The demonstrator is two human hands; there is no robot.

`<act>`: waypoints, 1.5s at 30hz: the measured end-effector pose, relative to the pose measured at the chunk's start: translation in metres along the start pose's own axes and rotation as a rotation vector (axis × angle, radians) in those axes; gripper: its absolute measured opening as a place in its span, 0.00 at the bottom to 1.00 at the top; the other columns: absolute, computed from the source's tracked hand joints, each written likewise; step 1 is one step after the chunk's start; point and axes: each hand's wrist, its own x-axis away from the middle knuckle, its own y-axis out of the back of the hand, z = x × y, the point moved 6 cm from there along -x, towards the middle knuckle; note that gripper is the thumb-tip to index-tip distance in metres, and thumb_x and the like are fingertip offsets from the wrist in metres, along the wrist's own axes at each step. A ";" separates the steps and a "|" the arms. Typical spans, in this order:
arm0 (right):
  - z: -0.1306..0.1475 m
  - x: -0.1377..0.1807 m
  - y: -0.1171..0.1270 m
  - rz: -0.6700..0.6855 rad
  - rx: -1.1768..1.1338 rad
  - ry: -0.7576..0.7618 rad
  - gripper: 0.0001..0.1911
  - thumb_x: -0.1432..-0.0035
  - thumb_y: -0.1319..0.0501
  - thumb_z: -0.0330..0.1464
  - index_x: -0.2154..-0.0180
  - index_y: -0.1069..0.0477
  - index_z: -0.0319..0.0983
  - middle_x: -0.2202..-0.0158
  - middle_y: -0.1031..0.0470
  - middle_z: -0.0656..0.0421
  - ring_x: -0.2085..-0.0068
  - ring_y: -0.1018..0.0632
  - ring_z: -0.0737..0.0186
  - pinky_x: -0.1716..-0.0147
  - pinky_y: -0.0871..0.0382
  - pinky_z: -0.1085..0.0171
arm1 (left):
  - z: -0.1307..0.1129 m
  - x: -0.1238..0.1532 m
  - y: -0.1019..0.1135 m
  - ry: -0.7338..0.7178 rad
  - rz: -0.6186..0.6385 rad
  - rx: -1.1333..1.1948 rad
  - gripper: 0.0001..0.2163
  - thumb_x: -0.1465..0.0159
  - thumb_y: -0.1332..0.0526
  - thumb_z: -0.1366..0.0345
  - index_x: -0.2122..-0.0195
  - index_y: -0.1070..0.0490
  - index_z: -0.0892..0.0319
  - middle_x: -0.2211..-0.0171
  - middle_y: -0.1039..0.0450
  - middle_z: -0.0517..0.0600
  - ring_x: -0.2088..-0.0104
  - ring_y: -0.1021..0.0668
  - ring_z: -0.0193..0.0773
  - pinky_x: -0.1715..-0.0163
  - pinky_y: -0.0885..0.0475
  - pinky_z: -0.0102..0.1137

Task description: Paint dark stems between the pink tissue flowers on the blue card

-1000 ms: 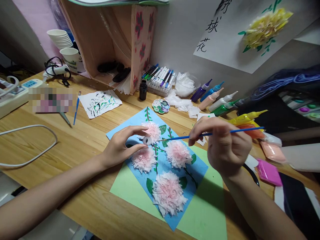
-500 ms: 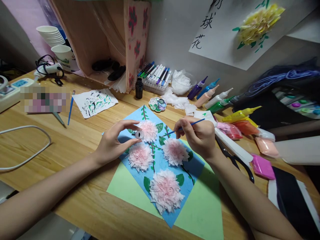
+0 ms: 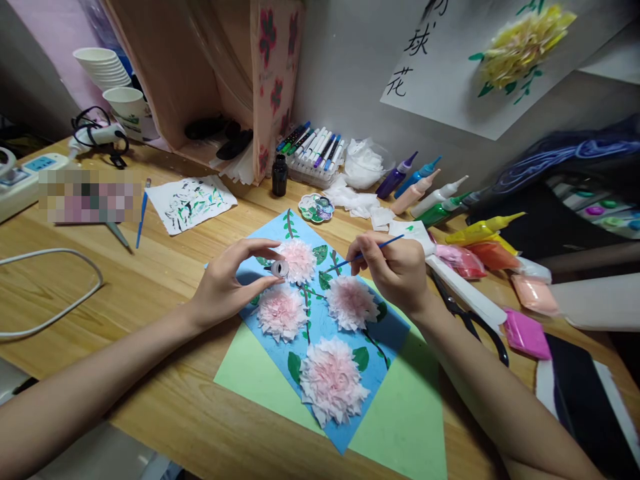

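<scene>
A blue sheet point(image 3: 330, 333) lies on a green sheet point(image 3: 415, 427) on the wooden desk. Several pink tissue flowers point(image 3: 331, 379) with painted green leaves and stems are stuck on the blue sheet. My left hand point(image 3: 227, 283) pinches a small round white cap or pot point(image 3: 279, 269) between thumb and forefinger, beside the top flower point(image 3: 299, 261). My right hand point(image 3: 395, 270) grips a thin blue paintbrush point(image 3: 373, 251), its tip down on a green leaf near the stem between the upper flowers.
A small flower-shaped palette point(image 3: 315, 208), a black ink bottle point(image 3: 279, 175), a tray of markers point(image 3: 313, 150) and several paint tubes point(image 3: 430, 197) line the back. Black scissors point(image 3: 470, 320) and clay packets point(image 3: 527, 332) lie right. A paint-smeared paper point(image 3: 191, 201), another brush point(image 3: 141, 213) and a white cable point(image 3: 55, 280) sit left.
My right hand dropped from in front of the camera to the sheet and set the brush tip on the painted leaves. My left hand kept hold of the small white cap.
</scene>
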 end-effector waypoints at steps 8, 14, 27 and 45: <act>-0.001 -0.002 0.001 -0.005 0.026 -0.013 0.26 0.32 0.52 0.37 0.82 0.34 0.38 0.85 0.30 0.62 0.82 0.28 0.72 0.79 0.37 0.70 | 0.001 0.000 0.001 0.008 -0.013 0.001 0.21 0.42 0.33 0.65 0.48 0.34 0.53 0.60 0.23 0.49 0.59 0.21 0.38 0.53 0.26 0.36; -0.003 -0.002 0.004 -0.008 0.033 -0.044 0.24 0.33 0.51 0.39 0.79 0.31 0.38 0.85 0.31 0.63 0.83 0.28 0.71 0.79 0.36 0.70 | 0.001 0.000 0.001 0.010 -0.015 -0.001 0.21 0.42 0.33 0.65 0.48 0.34 0.54 0.60 0.22 0.49 0.59 0.21 0.38 0.53 0.26 0.36; 0.004 -0.001 0.003 0.002 0.120 0.048 0.26 0.32 0.52 0.36 0.81 0.33 0.38 0.85 0.31 0.62 0.82 0.29 0.71 0.79 0.38 0.68 | -0.002 -0.001 0.003 -0.008 -0.023 -0.010 0.20 0.42 0.33 0.66 0.49 0.34 0.55 0.60 0.22 0.49 0.60 0.20 0.37 0.54 0.26 0.34; 0.001 0.000 0.006 -0.045 -0.007 -0.035 0.24 0.32 0.51 0.38 0.78 0.30 0.38 0.85 0.31 0.63 0.83 0.29 0.72 0.81 0.36 0.70 | -0.001 0.000 0.002 -0.006 -0.022 -0.007 0.20 0.42 0.33 0.66 0.49 0.34 0.55 0.60 0.22 0.49 0.59 0.21 0.37 0.53 0.27 0.35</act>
